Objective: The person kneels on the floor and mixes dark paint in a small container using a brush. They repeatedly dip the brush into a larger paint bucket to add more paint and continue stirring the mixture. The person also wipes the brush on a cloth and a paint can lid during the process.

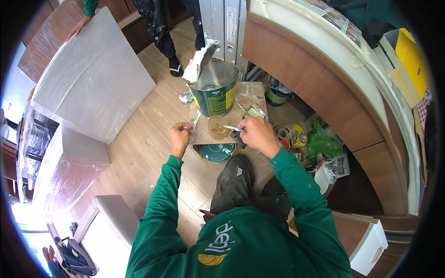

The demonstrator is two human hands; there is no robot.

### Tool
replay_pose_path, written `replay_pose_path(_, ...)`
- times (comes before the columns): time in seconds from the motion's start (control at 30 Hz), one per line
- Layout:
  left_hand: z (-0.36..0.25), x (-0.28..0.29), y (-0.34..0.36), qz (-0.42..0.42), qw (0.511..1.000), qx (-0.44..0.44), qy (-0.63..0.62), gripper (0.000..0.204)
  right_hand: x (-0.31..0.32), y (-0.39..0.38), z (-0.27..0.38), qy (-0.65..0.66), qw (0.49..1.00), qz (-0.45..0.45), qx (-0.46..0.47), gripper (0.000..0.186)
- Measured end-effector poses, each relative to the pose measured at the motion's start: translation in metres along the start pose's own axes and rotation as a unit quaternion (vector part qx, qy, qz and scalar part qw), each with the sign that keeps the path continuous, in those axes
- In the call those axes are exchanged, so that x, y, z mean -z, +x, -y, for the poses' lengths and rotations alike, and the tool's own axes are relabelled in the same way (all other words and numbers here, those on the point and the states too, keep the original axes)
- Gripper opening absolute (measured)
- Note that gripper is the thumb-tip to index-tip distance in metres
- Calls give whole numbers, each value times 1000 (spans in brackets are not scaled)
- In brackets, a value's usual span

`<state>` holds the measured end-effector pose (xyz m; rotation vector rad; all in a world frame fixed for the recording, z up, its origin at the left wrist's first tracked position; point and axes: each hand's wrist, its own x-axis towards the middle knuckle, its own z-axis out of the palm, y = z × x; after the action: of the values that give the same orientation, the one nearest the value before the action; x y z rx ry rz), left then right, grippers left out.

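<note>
My right hand (257, 134) grips a thin metal tool (228, 127) whose tip reaches into a small clear cup (218, 128) of tan paste. The cup stands on a paint-stained board (248, 95) on the wooden floor. My left hand (180, 136) is closed on a small object at the board's left edge, beside the cup. A large open green and yellow tin can (215, 90) with its jagged lid bent up stands just beyond the cup. A round green lid (216, 151) lies below the board, near my knee.
Another person stands at the top by the floor, one hand on a large plastic-wrapped panel (92, 76). More wrapped panels (65, 171) lie at the left. A curved wooden counter (324, 78) runs along the right, with a green bag (322, 141) and small pots below it.
</note>
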<state>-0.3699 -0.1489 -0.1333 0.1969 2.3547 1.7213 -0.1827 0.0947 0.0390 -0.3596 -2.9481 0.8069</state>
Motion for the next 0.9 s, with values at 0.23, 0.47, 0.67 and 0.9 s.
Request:
replay_pose_path(0.23, 3, -25, -7, 47, 942, -259, 210, 29, 3, -10, -5, 46, 999, -14, -12, 22)
replay_pose_path(0.47, -13, -8, -6, 99, 968, -188, 135, 40, 8, -15, -10, 107, 994, -14, -29, 21)
replay_pose_path(0.67, -37, 1, -3, 84, 973, -169, 133, 35, 9, -11, -13, 150, 987, 0, -56, 22)
replay_pose_path(0.9, -88, 4, -15, 104, 972, -197, 73, 35, 11, -9, -16, 171, 984, -26, -29, 21)
